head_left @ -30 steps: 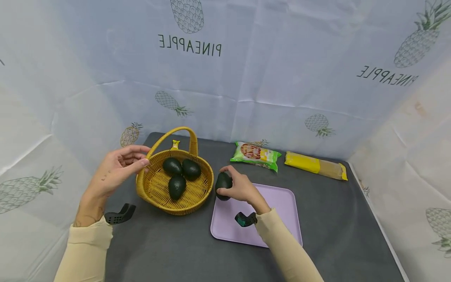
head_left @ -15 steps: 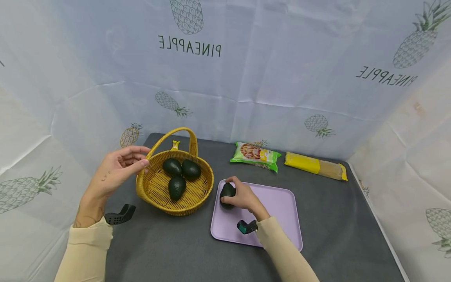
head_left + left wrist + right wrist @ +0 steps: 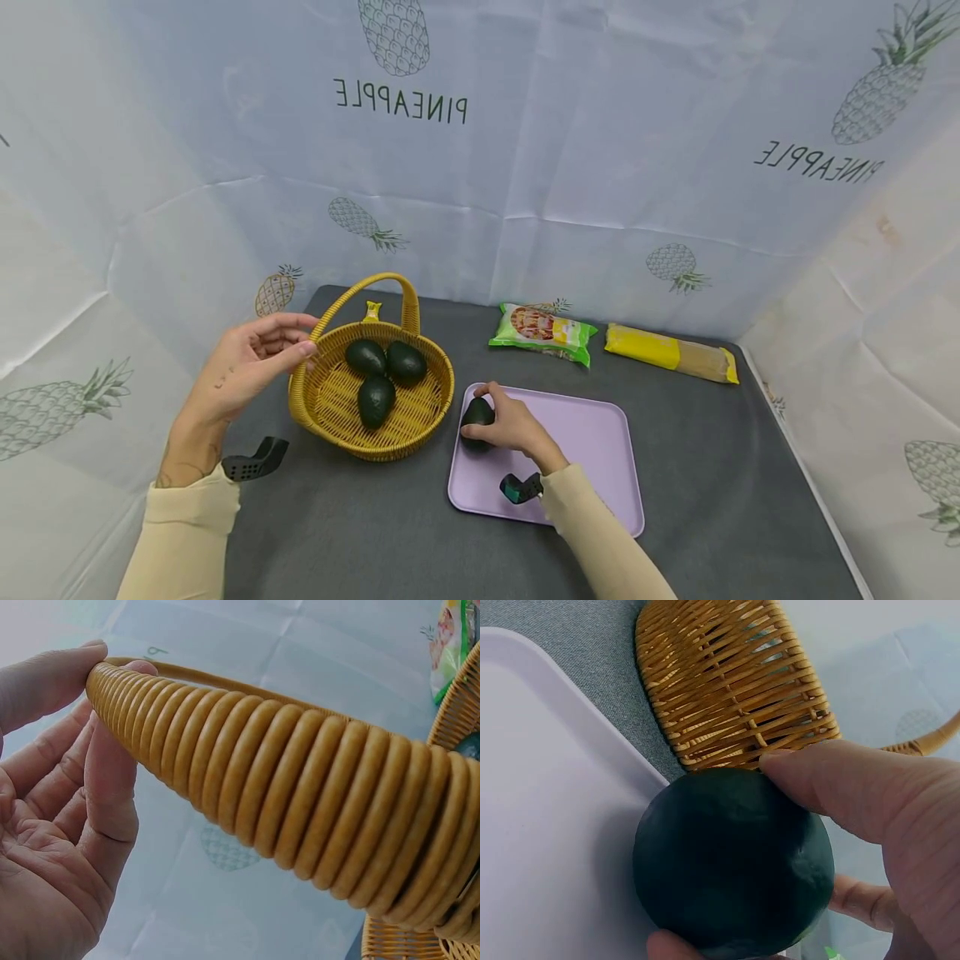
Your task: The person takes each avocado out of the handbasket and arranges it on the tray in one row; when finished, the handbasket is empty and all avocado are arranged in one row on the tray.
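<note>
Currently, your right hand (image 3: 516,425) grasping 1 avocado (image 3: 731,862) at the tray's (image 3: 585,458) far left corner, your left hand (image 3: 243,362) pinching the basket's (image 3: 382,450) handle (image 3: 300,802), 3 avocados (image 3: 377,402) inside, green packet (image 3: 543,332) near the table's (image 3: 720,475) far edge

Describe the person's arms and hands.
Long cream fabric sleeves cover both arms. A curved black device sits at each wrist, the right with a teal patch. The bare left hand bears thin dark markings; the right hand is bare too.

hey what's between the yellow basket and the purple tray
Just a narrow, bare strip of grey table between basket and tray; the head view shows it.
</note>
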A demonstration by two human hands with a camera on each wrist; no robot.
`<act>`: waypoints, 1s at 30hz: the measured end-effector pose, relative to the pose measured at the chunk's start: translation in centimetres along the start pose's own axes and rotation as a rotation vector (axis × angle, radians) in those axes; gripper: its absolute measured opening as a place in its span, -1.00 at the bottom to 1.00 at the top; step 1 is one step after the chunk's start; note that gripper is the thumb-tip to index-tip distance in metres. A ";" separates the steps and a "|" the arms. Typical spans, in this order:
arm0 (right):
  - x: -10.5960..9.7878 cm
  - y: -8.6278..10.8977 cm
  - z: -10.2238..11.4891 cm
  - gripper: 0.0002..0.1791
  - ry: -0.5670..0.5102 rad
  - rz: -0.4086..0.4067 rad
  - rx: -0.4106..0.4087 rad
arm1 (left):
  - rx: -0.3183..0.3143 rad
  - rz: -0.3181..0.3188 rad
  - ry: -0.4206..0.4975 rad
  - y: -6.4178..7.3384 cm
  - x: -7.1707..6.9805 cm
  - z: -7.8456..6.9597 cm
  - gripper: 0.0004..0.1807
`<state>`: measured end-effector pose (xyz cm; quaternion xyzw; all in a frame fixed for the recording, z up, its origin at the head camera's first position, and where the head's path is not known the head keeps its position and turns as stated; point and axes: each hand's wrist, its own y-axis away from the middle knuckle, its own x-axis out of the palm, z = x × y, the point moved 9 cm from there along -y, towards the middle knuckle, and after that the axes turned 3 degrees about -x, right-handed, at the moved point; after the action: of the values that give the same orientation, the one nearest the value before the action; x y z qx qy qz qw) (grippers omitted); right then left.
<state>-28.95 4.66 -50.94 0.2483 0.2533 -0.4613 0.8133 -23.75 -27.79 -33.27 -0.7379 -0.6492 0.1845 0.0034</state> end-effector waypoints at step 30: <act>-0.2 0.4 0.1 -0.15 -0.010 0.008 0.029 | -0.011 -0.006 -0.007 0.0 -0.1 0.1 -0.67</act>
<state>-28.62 4.90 -50.69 0.2587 0.2414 -0.4627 0.8129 -23.78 -27.91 -33.38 -0.7353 -0.6524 0.1836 -0.0025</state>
